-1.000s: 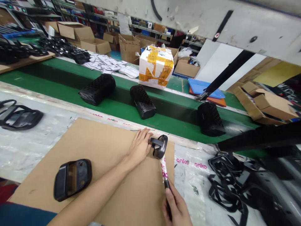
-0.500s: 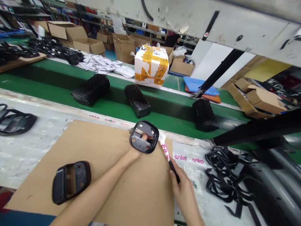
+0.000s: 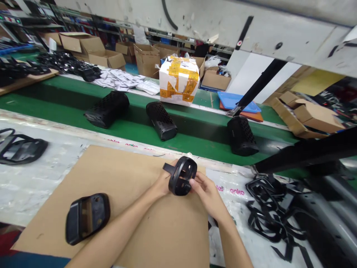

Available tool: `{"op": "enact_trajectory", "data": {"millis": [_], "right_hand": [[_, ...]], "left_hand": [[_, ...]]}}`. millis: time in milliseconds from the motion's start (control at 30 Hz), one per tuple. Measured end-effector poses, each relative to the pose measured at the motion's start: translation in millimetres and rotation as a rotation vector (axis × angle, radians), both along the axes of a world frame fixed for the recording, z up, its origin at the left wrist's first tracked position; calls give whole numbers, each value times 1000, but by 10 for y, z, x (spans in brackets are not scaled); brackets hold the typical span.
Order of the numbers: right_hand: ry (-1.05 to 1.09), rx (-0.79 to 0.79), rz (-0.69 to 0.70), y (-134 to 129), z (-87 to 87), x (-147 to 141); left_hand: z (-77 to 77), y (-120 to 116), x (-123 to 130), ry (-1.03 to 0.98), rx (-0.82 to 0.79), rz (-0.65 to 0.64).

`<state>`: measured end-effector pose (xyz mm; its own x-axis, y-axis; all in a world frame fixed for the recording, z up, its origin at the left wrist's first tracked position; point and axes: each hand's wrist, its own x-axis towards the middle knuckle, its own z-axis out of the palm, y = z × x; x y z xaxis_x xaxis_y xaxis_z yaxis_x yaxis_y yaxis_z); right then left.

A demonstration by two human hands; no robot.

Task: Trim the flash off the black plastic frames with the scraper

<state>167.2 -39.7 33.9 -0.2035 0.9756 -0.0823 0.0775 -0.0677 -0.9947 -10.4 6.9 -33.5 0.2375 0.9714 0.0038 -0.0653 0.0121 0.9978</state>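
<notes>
A black oval plastic frame (image 3: 175,183) with an opening and a projecting tab is held above the cardboard sheet (image 3: 167,230). My left hand (image 3: 164,181) grips it from behind on the left, the fingers partly hidden by the part. On the right side, my right hand (image 3: 204,190) has its thumb and fingers closed on the rim. A second black frame (image 3: 75,223) lies on the cardboard, left of my left forearm.
Three black perforated housings (image 3: 161,121) lie on the green belt (image 3: 134,128) beyond the cardboard. Black strips (image 3: 267,212) are heaped at the right. More frames (image 3: 26,149) lie far left. A taped box (image 3: 178,80) and a dark post (image 3: 259,83) stand behind.
The held frame has turned edge-on and shifted slightly right. My right hand has moved up to its rim; the black-handled tool with white and pink wrapping no longer shows in it.
</notes>
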Motion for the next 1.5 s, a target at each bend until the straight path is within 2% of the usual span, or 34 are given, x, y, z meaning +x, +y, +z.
{"op": "enact_trajectory", "data": {"millis": [67,200,300,400,733,967,1100,1233,1400,1500], "right_hand": [[57,10,64,172,-40,-32],[-10,135,33,369,-267,-21],[-146,266,-51,357,-418,10],[-236,326,-110,288,-487,36],[-252,394,-150,258,-458,79],[-239,455,-136,237,-409,71],[-266,478,-120,234,-404,63],[-276,497,-106,227,-430,54],[-283,487,-220,218,-496,55],[-265,466,-227,211,-507,51]], "left_hand": [[71,1,-16,-31,8,-21],[140,41,-3,9,65,29],[125,50,19,70,50,28],[107,43,42,60,14,-9],[173,12,57,165,86,7],[119,-17,23,193,224,14],[102,-30,23,227,237,2],[95,-4,5,201,157,-33],[132,64,-22,-150,-270,-170],[137,27,14,-236,-351,-224]]}}
